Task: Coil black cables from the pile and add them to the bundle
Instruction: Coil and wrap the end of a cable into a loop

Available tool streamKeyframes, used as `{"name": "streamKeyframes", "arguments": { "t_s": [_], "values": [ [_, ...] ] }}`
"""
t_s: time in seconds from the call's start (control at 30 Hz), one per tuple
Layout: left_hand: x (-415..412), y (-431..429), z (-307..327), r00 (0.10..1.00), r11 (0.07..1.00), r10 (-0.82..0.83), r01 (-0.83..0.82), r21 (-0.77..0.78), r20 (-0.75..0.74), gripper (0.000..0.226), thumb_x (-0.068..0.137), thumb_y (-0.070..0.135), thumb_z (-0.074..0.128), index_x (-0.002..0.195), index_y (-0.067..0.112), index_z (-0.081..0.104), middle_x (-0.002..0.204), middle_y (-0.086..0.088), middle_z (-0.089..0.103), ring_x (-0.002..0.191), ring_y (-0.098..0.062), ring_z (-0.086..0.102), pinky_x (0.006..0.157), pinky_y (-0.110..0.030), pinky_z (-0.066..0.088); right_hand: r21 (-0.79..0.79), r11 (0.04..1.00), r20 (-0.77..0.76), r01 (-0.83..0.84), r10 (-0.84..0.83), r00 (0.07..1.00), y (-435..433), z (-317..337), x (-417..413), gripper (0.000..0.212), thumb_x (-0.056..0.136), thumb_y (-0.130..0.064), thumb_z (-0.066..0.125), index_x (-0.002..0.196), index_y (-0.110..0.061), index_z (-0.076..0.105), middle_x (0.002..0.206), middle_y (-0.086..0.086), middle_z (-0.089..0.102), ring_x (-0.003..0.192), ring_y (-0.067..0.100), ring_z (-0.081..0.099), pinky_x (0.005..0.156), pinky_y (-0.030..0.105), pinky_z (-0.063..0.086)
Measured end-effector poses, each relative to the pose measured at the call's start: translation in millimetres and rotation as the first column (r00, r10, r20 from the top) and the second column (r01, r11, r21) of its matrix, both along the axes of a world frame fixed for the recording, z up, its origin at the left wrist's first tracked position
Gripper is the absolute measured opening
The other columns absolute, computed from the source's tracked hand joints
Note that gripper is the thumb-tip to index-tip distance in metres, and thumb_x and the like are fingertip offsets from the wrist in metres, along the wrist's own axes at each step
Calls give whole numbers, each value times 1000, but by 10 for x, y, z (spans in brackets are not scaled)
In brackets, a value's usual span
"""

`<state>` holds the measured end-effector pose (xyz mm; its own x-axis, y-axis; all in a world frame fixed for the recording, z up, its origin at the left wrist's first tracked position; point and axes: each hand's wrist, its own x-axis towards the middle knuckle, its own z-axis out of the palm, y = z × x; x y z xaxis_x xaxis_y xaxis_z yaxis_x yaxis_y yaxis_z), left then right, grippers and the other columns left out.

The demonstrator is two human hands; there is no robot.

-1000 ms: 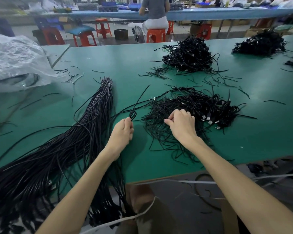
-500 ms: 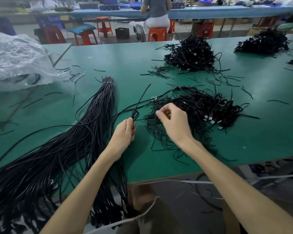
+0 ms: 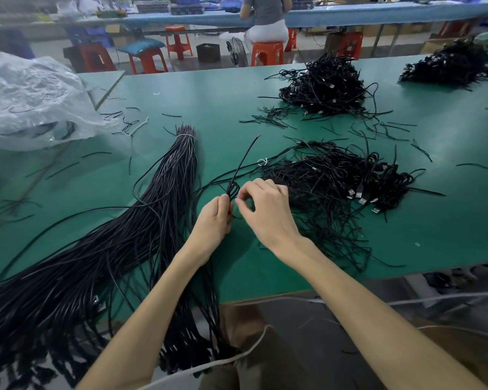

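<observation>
- Gripping a small cable coil (image 3: 233, 190), your left hand (image 3: 213, 220) has its fingers curled round the base of the black loops, just above the green table (image 3: 209, 94). One loose end of that cable sticks up and away from you.
- Your right hand (image 3: 268, 212) sits just beside the coil, fingers curled, with thumb and forefinger drawn close together at the loops. Whether they actually pinch a strand cannot be told from this view.
- The pile (image 3: 335, 181) of tangled black cables lies on the table just right of your right hand, with silver plugs showing along its right side.
- The bundle (image 3: 164, 192) of long straight cables lies to the left of your left hand. A pale tie (image 3: 185, 135) binds its far end, and its near end hangs over the table edge.
- Farther back on your right sit a second heap (image 3: 324, 85) and a third heap (image 3: 451, 66), well apart from each other.
- A crumpled clear plastic bag (image 3: 31, 99) rests at the far left.
</observation>
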<state>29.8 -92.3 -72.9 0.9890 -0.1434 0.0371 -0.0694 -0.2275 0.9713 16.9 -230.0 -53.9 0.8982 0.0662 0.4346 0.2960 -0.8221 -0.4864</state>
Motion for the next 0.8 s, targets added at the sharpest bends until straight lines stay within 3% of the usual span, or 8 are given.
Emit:
{"name": "streamKeyframes", "arguments": {
  "t_s": [0.17,0.3,0.53,0.63,0.73,0.8],
  "values": [
    [-4,3,-30,1000,1000,-18,18,11,11,38,113,29,33,79,15,41,59,13,35,50,-5,29,46,-15,28,211,977,-165,15,20,986,-16,4,3,15,98,-32,67,89,-20,66,84,-10,66,87,17,61,97,43,44],
    [-20,6,-18,999,999,-43,43,-32,13,40,112,36,35,77,17,43,58,16,35,49,-2,30,45,-14,28,364,931,-283,38,71,957,-38,37,9,15,94,-32,71,87,-20,69,80,-4,68,81,14,63,82,33,51],
    [-34,-1,-3,999,998,-40,40,-43,-2,43,113,34,35,72,21,42,57,16,35,50,-3,29,45,-15,26,520,852,-344,67,137,929,-103,49,-14,16,88,-30,79,88,-14,76,79,-1,75,76,7,66,71,16,50],
    [-26,7,0,1000,999,-25,25,-41,-13,43,113,31,36,71,21,42,56,15,34,49,-5,29,44,-16,26,576,813,-347,80,155,925,-119,36,-26,17,86,-31,82,88,-16,75,80,-1,76,79,10,69,78,23,54],
    [-20,42,4,997,991,-47,38,-127,-68,42,111,31,38,70,22,41,57,14,31,47,-5,24,41,-16,22,672,733,-393,106,232,890,-140,14,-34,34,82,-32,86,104,-15,64,93,7,77,86,17,71,86,33,55],
    [-21,63,11,992,982,-76,57,-181,-100,43,109,34,42,67,25,41,57,10,28,47,-8,19,40,-17,19,734,673,-409,90,332,850,-149,-1,-35,49,81,-28,87,118,-17,56,95,7,75,79,12,69,81,30,52]
  ]
}}
